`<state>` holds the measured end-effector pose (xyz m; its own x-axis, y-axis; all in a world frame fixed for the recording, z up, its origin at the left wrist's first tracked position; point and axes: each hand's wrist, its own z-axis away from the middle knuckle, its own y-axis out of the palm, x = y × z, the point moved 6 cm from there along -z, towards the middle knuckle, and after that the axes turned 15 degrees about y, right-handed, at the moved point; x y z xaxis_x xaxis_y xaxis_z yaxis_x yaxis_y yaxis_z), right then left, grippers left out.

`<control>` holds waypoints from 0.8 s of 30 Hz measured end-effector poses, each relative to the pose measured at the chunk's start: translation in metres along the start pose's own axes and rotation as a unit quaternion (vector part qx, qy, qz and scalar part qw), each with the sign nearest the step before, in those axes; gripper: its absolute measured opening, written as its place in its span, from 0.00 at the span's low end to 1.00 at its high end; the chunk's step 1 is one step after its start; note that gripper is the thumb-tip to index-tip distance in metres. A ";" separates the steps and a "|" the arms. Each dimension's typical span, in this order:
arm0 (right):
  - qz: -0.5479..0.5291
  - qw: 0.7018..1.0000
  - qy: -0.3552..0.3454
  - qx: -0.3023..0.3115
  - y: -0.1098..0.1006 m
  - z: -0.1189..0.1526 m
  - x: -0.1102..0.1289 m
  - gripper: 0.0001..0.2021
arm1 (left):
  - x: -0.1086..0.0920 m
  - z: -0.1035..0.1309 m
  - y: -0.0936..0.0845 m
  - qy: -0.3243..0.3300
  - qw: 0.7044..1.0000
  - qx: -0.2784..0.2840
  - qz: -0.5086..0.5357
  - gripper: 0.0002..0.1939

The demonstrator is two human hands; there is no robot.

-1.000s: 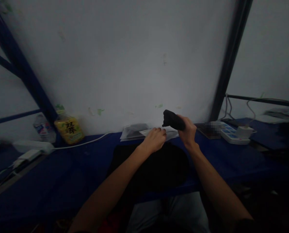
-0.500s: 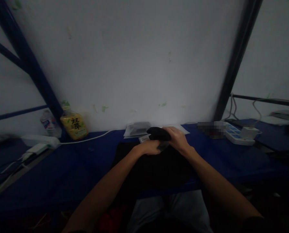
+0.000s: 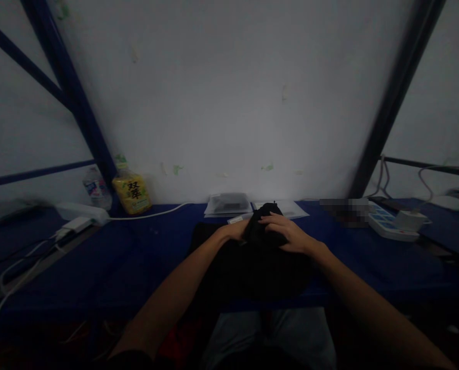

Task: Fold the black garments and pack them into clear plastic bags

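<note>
In the head view, a small dark bundle (image 3: 266, 228), apparently black cloth, rises above a larger piece of black fabric (image 3: 237, 272) spread on the blue table. My left hand (image 3: 239, 229) grips the bundle from the left, its fingertips hidden behind or inside it. From the right, my right hand (image 3: 287, 234) curls over the bundle, fingers pressed on its upper side. A small white label (image 3: 235, 220) shows just behind my left hand. The dim light hides the bundle's exact kind.
Papers and a clear packet (image 3: 228, 204) lie against the wall. On the left stand a yellow drink bottle (image 3: 132, 194), a clear bottle (image 3: 97, 190) and a white power strip (image 3: 81, 211) with cables. Another power strip (image 3: 391, 223) with a plugged-in charger (image 3: 410, 220) sits at right.
My right hand has shifted down over the bundle's near right side, and the bundle now stands more upright. My left hand has slid further behind it. The view has turned slightly left.
</note>
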<state>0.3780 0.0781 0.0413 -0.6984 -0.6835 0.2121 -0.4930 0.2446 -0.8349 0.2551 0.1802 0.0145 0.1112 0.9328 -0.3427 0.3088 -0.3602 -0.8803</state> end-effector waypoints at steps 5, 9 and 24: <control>-0.062 0.997 0.009 0.032 0.002 0.004 -0.004 0.15 | -0.009 -0.010 0.004 0.016 0.996 -0.035 0.083 0.31; -0.144 0.987 0.017 0.071 0.004 0.002 0.000 0.11 | -0.018 -0.012 0.001 0.053 0.995 -0.044 0.077 0.44; 0.006 0.985 0.147 0.094 0.047 -0.015 -0.031 0.33 | -0.032 -0.016 0.001 -0.032 0.988 0.090 -0.122 0.50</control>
<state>0.3687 0.1217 0.0030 -0.8378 -0.4453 0.3159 -0.3976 0.1009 -0.9120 0.2669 0.1502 0.0302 -0.0075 0.9918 -0.1273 0.1449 -0.1249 -0.9815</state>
